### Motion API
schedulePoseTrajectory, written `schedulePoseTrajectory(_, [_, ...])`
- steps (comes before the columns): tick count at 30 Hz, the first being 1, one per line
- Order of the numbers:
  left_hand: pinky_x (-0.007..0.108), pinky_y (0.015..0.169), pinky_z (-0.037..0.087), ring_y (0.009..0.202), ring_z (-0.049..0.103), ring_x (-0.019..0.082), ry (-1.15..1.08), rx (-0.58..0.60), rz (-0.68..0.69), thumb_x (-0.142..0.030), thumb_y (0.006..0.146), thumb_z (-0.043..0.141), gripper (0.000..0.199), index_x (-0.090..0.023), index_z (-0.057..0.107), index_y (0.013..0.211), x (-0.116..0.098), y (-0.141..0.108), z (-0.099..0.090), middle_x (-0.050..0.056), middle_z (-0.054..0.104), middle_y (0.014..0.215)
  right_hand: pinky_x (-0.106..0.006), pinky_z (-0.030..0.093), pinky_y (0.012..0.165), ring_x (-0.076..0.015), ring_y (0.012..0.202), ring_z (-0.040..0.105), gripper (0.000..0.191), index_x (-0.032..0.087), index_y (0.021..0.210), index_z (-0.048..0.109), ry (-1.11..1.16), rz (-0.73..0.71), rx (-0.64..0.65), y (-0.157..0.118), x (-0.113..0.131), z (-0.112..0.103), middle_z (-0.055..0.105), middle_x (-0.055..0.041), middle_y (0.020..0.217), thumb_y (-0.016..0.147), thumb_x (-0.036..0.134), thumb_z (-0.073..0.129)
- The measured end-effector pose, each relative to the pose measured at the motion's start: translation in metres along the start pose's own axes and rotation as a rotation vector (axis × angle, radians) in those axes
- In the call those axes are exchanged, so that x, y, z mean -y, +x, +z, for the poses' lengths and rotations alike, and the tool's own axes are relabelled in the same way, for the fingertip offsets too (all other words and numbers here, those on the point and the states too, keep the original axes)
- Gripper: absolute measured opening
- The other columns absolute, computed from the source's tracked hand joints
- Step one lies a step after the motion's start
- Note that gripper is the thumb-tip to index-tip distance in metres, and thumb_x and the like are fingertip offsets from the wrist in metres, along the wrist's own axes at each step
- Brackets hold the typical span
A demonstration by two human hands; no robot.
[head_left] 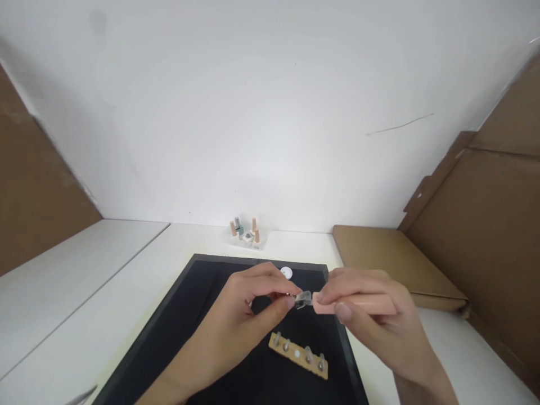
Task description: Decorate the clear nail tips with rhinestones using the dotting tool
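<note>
My left hand [257, 306] is closed, its thumb and fingertips pinching a small holder with a clear piece that looks like a false nail tip [304, 299]. A dark or metallic bit shows beside the fingertips. Wrapped in my right hand [375, 315] is a pink, thick pen-shaped tool [358, 304], lying level with its end pointing left. That end meets or nearly meets the clear piece; I cannot tell whether they touch. Below the hands, a yellowish display strip [291, 359] carries several clear nail tips on small pegs, with a whitish dot at its middle.
A black mat [202, 298] covers the white table [139, 259]. Behind the hands lies a small white round disc [286, 273]. Several nail polish bottles [256, 236] stand in a clear tray near the wall. A flat cardboard box [379, 253] is at the right.
</note>
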State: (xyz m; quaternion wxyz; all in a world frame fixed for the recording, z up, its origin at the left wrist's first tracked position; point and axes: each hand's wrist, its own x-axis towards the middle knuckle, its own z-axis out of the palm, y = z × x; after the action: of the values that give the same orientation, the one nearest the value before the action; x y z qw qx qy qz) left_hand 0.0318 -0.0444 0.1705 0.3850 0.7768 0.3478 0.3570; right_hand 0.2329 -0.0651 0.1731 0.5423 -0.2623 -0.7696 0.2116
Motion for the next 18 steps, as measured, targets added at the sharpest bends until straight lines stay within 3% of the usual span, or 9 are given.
schedulePoseTrajectory(4, [0.022,0.058,0.038,0.074,0.057,0.011,0.013,-0.008,0.004,-0.019,0.089,0.057,0.022,-0.03,0.076,0.093,0.0007,-0.0001,0.0002,-0.001,0.063,0.081,-0.022,0.044,0.046,-0.0114,0.054,0.061,0.015,0.022,0.077,0.068,-0.092,0.034,-0.032,0.0009,-0.0001,-0.0006,0.069,0.0017,0.061,0.087,0.015,0.059])
schedulePoseTrajectory(10, [0.022,0.057,0.038,0.073,0.056,0.012,0.011,-0.008,-0.009,-0.02,0.089,0.057,0.019,-0.027,0.075,0.089,0.0047,-0.0009,0.0011,0.0,0.063,0.082,-0.021,0.048,0.049,-0.011,0.055,0.064,0.018,0.021,0.077,0.069,-0.165,0.017,-0.074,-0.0025,-0.003,-0.0055,0.07,0.0018,0.065,0.085,0.011,0.058])
schedulePoseTrajectory(13, [0.022,0.056,0.038,0.074,0.057,0.012,0.035,-0.015,-0.004,-0.022,0.09,0.056,0.019,-0.027,0.074,0.091,0.0055,-0.0009,0.0,0.0,0.063,0.082,-0.021,0.047,0.048,-0.0104,0.054,0.062,0.018,0.022,0.08,0.07,-0.091,-0.016,-0.089,-0.0035,-0.0037,-0.0062,0.071,0.0019,0.067,0.087,0.011,0.057])
schedulePoseTrajectory(18, [0.022,0.06,0.041,0.076,0.059,0.012,0.097,-0.012,0.034,-0.02,0.09,0.056,0.02,-0.027,0.075,0.091,0.0024,0.0011,-0.0003,0.0,0.064,0.084,-0.022,0.048,0.049,-0.0111,0.055,0.061,0.017,0.021,0.082,0.071,0.033,-0.025,-0.002,-0.0001,-0.0021,-0.0025,0.073,-0.0006,0.07,0.086,0.011,0.058])
